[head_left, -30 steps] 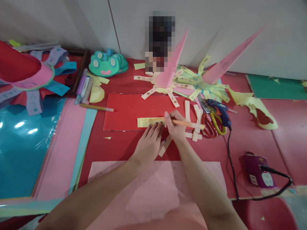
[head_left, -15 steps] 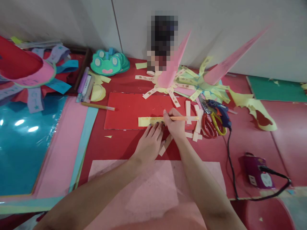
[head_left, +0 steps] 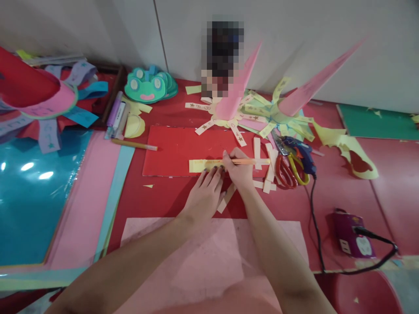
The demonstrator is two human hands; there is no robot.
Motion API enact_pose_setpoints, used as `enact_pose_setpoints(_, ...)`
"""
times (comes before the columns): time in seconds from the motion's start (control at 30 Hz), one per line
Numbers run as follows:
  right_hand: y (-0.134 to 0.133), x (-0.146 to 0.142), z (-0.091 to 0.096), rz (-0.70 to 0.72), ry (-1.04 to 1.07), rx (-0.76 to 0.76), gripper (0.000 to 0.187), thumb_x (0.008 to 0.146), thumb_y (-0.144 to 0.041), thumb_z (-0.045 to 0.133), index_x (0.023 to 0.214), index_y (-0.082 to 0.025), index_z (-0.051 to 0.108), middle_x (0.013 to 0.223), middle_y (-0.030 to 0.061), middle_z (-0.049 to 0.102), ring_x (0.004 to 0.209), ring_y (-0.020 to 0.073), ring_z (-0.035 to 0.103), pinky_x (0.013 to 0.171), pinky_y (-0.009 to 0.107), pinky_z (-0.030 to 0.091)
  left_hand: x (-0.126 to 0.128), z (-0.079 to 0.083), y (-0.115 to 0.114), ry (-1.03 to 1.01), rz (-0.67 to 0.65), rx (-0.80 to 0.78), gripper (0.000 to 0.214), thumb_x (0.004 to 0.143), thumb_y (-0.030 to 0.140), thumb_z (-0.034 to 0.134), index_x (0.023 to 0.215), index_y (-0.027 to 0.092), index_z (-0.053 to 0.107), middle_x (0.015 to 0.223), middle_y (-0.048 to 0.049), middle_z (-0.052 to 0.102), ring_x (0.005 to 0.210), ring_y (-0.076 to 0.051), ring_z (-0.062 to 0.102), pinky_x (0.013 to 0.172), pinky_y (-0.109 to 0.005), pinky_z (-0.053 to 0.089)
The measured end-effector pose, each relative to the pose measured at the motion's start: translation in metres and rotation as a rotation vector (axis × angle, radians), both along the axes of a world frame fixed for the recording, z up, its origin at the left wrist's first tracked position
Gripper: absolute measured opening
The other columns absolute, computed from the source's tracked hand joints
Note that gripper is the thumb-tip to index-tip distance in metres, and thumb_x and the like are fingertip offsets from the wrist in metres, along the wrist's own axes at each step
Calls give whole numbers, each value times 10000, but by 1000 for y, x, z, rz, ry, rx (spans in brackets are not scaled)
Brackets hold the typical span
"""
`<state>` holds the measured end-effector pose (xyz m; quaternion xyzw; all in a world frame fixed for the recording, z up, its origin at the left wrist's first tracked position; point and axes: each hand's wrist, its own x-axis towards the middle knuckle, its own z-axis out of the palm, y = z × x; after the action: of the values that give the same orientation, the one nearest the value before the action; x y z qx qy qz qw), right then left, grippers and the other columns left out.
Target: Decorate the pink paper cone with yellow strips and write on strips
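My right hand [head_left: 240,171] is closed around an orange pen [head_left: 250,162], its tip at the right part of a yellow paper strip [head_left: 199,166]. Small orange writing runs along the strip's upper edge, too fine to read. My left hand [head_left: 207,192] lies flat with its fingers stretched out, the fingertips on the strip's lower edge. Under the strip is a red board [head_left: 170,150]. A cream paper strip [head_left: 226,199] sticks out between my hands, and more cream strips [head_left: 269,170] lie loosely right of my right hand.
Red- and yellow-handled scissors [head_left: 288,171] and a blue glue gun [head_left: 303,155] lie at the right, its cord running to a purple power box [head_left: 353,235]. Pink paper cones [head_left: 231,102] stand behind the board. Green frog cutouts [head_left: 145,87] and markers [head_left: 116,115] are at the back left.
The orange writing on the yellow strip appears slightly different, with the pen tip still at the strip's right part. Both hands have stayed almost in place.
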<state>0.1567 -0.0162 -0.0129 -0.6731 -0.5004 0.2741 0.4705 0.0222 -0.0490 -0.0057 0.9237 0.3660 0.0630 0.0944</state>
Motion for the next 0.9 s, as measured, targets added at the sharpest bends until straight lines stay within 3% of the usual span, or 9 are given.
enact_pose_setpoints(0.9,1,0,-3,-2,-54,52,341,781,-261,481,523,-205,264,464,-84,254,443,55,264,447,214,251,0,1,0,19,-3,8,402,918,235,313,1222,40,489,1370,-140,423,1271,-257,381,1066,-414,317)
